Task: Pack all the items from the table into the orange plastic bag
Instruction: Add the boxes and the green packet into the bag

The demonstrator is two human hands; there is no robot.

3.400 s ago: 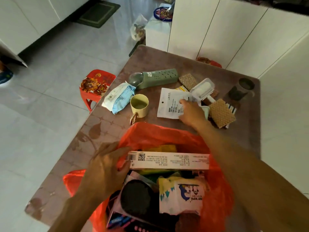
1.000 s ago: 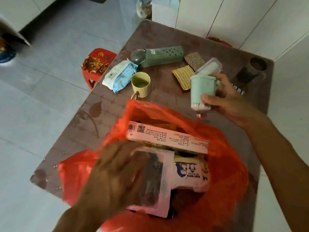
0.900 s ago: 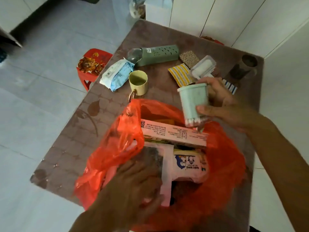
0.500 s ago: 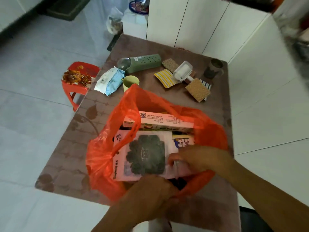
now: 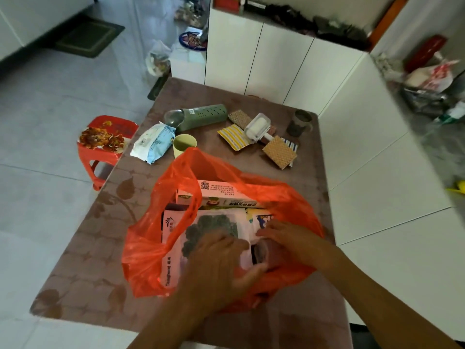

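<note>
The orange plastic bag (image 5: pixel 144 250) stands open at the table's near middle, holding a long printed box (image 5: pixel 227 195) and a white packet with a dark flower picture (image 5: pixel 214 224). My left hand (image 5: pixel 219 265) lies over that packet, thumb hooked at its near edge. My right hand (image 5: pixel 289 239) is inside the bag's right side, curled over the pale green cup (image 5: pixel 261 253), which lies on its side and is mostly hidden. On the far table lie a green perforated holder (image 5: pixel 203 119), a blue-white packet (image 5: pixel 153 142), a yellow-green mug (image 5: pixel 183 144) and a yellow striped packet (image 5: pixel 231 136).
Also on the table (image 5: pixel 100 248) are a clear box (image 5: pixel 258 127), two brown woven squares (image 5: pixel 279 152), (image 5: pixel 239 117) and a dark cup (image 5: pixel 299 122). A red stool (image 5: pixel 105 139) stands at the left edge. White cabinets (image 5: pixel 276 64) close off the far and right sides.
My right hand carried the pale green cup from the table down into the bag. My left hand moved from the bag's left rim onto the white packet.
</note>
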